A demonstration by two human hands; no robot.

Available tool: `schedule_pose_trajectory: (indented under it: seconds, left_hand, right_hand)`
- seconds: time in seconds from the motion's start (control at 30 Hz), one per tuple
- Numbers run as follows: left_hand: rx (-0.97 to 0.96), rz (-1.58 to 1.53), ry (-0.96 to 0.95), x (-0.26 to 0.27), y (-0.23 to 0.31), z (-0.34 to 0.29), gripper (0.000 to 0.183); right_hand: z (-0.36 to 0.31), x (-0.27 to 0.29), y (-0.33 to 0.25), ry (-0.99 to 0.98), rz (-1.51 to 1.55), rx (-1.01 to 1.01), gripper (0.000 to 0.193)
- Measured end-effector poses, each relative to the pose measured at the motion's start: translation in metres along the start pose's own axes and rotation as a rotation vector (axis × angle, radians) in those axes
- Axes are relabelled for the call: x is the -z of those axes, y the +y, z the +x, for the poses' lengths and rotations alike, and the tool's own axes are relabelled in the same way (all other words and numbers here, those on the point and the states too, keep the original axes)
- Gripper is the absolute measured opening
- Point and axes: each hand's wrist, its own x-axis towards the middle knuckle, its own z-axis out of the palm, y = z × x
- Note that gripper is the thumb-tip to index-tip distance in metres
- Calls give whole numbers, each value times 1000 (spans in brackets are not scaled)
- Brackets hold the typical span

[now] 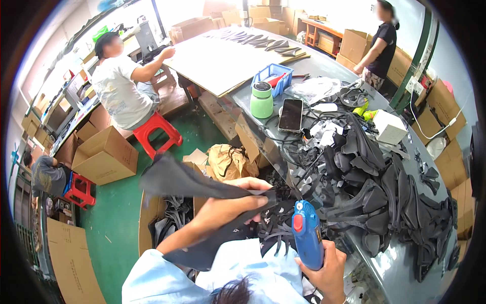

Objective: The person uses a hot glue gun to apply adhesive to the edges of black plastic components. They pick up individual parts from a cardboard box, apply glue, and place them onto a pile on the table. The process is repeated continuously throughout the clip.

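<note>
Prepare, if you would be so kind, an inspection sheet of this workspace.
Surface: grey table, largely covered nearby by heaped black pieces.
Job's things: black sheet, partly blurred; blue handheld tool with red button.
Clutter: phone, green bottle, blue basket.
Hands: left hand grips the black sheet; right hand holds the blue handheld tool.
Cables: dark cable near the phone; white cord at right.
Surroundings: seated co-worker on red stool; standing co-worker; open carton.

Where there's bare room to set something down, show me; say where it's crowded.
The white board lies bare between its row of dark pieces and its near edge. Green floor shows between the left cardboard panel and the box of black pieces. The grey table is crowded from the phone down through the dark heap right of the blue tool.
</note>
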Motion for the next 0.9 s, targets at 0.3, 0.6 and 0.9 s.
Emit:
schedule_pose_trajectory:
  seconds: [0.3, 0.6, 0.9]
  left_hand:
    - [161, 181, -124, 13, 20, -2, 29]
    - [142, 384, -281, 12, 21, 3, 29]
    - [-29, 744, -351, 9, 2, 19, 35]
  right_hand:
    - [-10, -1, 3, -156, -86, 60, 47]
    - [-14, -5, -1, -171, -124, 103, 49]
    - [-11, -9, -6, -145, -58, 155, 48]
